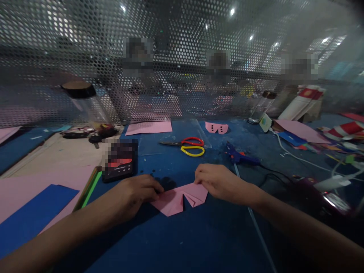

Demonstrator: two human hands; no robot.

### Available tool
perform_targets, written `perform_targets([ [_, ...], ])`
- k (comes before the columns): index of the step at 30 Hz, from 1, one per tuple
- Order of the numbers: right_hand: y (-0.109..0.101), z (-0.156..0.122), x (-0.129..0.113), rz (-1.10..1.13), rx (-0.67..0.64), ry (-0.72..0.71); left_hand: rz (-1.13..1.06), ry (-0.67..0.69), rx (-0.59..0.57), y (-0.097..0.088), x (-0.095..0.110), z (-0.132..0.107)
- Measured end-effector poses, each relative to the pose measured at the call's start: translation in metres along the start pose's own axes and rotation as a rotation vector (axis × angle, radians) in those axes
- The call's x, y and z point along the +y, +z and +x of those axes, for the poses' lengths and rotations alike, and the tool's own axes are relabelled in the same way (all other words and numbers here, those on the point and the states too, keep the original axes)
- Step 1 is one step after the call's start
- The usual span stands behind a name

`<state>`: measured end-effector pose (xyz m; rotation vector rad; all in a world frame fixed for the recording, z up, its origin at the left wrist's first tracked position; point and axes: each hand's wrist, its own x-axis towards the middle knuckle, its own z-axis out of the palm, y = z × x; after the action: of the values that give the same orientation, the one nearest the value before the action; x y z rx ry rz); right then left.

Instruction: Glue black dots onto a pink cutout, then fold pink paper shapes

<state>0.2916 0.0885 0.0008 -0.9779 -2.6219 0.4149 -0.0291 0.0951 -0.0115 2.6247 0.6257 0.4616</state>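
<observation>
A folded pink paper piece (174, 201), notched in the middle of its near edge, lies on the blue tabletop between my hands. My left hand (139, 193) has its fingers closed on the paper's left end. At the upper right corner, my right hand (217, 180) pinches the same paper with bent fingers. Beyond it lie scissors (182, 144) with one red and one yellow handle. A smaller pink cutout (216, 127) with black squares and a similar notch rests farther back. To the right of the scissors is a blue glue gun (241, 157).
A phone (121, 161) lies left, near blue paper (36, 216) on pink sheets. A pink sheet (149, 127) sits by the perforated metal screen (182, 91). Bottles (88, 104) stand along the back. Cables and paper scraps (335, 148) crowd the right; people are blurred behind the screen.
</observation>
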Motion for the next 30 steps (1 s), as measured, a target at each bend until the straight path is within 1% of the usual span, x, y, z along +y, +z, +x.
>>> perform_targets([
  [4, -0.0014, -0.0009, 0.0003, -0.009, 0.005, -0.004, 0.050, 0.024, -0.011, -0.0021, -0.0013, -0.0018],
  [9, -0.0014, -0.0006, 0.0019, -0.016, -0.002, 0.000, 0.087, 0.013, -0.021, -0.0042, -0.0013, -0.0030],
  [21, 0.0003, 0.0001, 0.0011, -0.018, -0.004, 0.029, 0.020, -0.016, -0.043, -0.0065, -0.0004, -0.0033],
  [26, 0.0018, 0.0003, 0.0033, -0.034, 0.002, 0.008, -0.013, -0.063, -0.012, -0.0082, 0.0009, -0.0014],
  [30, 0.0017, 0.0004, 0.0039, -0.041, 0.001, 0.006, -0.043, -0.071, 0.005, -0.0090, 0.0032, 0.0011],
])
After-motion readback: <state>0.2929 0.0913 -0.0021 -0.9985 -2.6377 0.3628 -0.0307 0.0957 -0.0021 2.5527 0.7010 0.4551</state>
